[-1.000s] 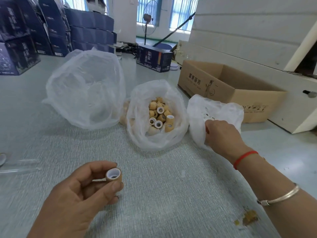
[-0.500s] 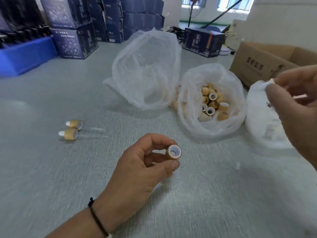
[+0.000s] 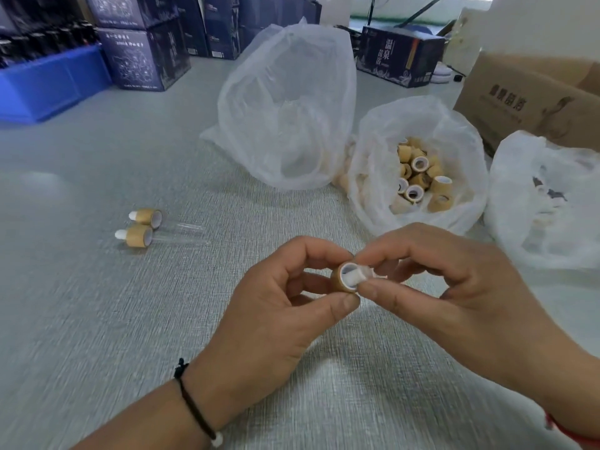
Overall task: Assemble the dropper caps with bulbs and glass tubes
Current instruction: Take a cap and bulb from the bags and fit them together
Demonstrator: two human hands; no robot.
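Bare table (image 3: 97, 319) lies left; three plastic bags (image 3: 285, 105) crowd behind, two finished droppers (image 3: 139, 227) seemingly apart.

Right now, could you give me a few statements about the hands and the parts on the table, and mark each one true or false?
1. The left hand holds a tan dropper cap with its open end toward the right hand. True.
2. The right hand is empty. False: its fingers pinch a white bulb at the cap's opening.
3. Two finished droppers lie on the table, left of the hands. True.
4. The middle plastic bag holds glass tubes. False: it holds loose tan caps.
5. The finished droppers stand upright. False: they lie on their sides.
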